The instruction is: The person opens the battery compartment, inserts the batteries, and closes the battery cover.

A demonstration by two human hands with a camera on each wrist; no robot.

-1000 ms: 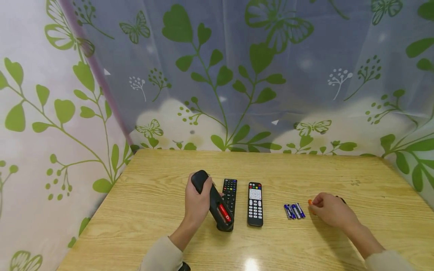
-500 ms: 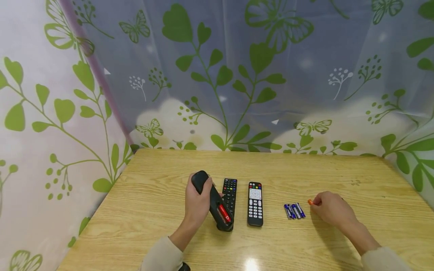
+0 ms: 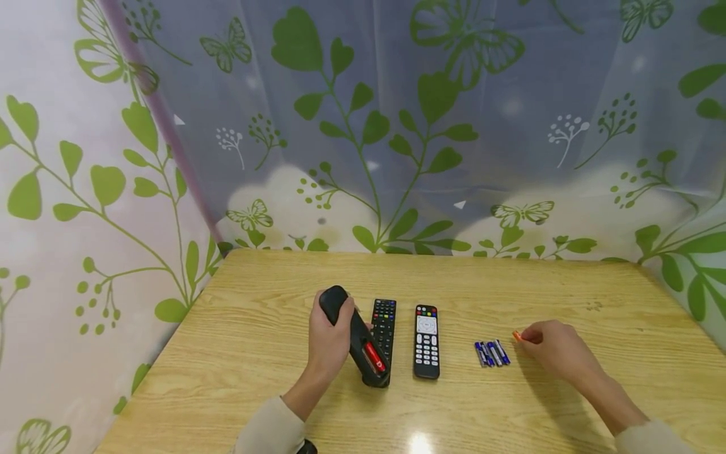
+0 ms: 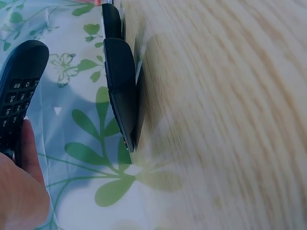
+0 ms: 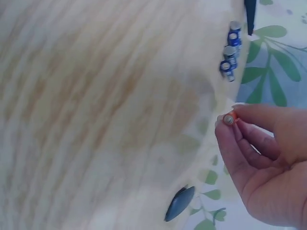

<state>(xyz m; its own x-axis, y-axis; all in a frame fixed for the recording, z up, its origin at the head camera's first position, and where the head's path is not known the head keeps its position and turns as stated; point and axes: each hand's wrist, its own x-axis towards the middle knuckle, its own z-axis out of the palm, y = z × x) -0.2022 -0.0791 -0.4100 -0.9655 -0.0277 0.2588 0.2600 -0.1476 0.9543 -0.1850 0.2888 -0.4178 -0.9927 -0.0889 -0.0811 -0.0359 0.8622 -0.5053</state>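
Observation:
My left hand (image 3: 331, 337) grips a black remote control (image 3: 357, 328) tilted above the table, its back turned up. A red battery (image 3: 374, 357) lies in its uncovered battery compartment. In the left wrist view the key side of this held remote (image 4: 21, 91) shows. My right hand (image 3: 558, 350) pinches an orange battery (image 3: 517, 337) between thumb and fingertips; the right wrist view shows one end of that orange battery (image 5: 230, 118). Several blue and silver batteries (image 3: 492, 354) lie side by side just left of the right hand.
A dark-keyed remote (image 3: 385, 315) lies partly behind the held one. Right of it lies a remote with white keys (image 3: 426, 347). A small black cover-like piece (image 5: 180, 203) rests on the wooden table (image 3: 283, 271) near the right hand. Patterned cloth (image 3: 363, 126) hangs behind.
My right hand has shifted slightly, and the orange battery it pinches has moved a little left and up. The left hand keeps the remote in place.

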